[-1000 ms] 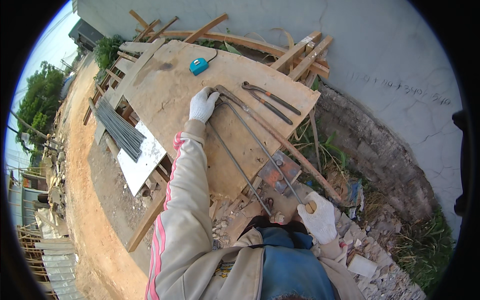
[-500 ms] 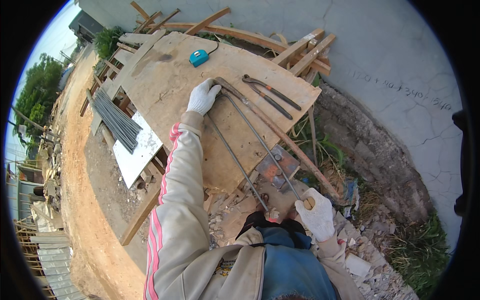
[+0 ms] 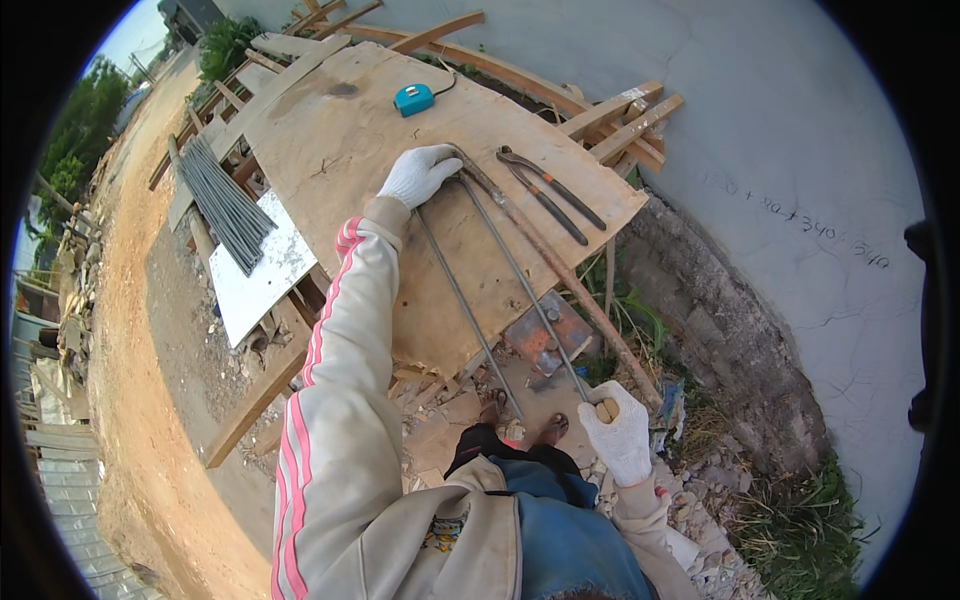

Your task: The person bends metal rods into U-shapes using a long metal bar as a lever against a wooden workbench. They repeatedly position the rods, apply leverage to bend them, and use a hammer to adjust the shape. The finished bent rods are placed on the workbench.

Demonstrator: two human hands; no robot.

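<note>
A bent steel rod (image 3: 503, 240) lies across the wooden board (image 3: 400, 270), its two long legs running toward me. My left hand (image 3: 420, 174), in a white knitted glove, is closed over its far, bent end; the fingers partly hide the grip. Touching or right beside those fingers is the head of a rusty bar (image 3: 540, 240), which slopes down to the right past the board's edge. My right hand (image 3: 618, 432), also gloved, is closed round the near end of the rod's right leg. The left leg's near end hangs free over the ground.
Orange-and-black-handled pincers (image 3: 548, 195) and a teal tape measure (image 3: 413, 99) lie on the board. A bundle of steel rods (image 3: 225, 205) rests at left by a white panel (image 3: 262, 275). Timber pieces (image 3: 625, 125) stick out along the grey wall (image 3: 780, 130). Rubble (image 3: 690, 500) covers the ground at right.
The whole view has shifted slightly, with the board sitting a little differently in the picture. Both hands keep their hold on the rod, with little visible movement relative to the board.
</note>
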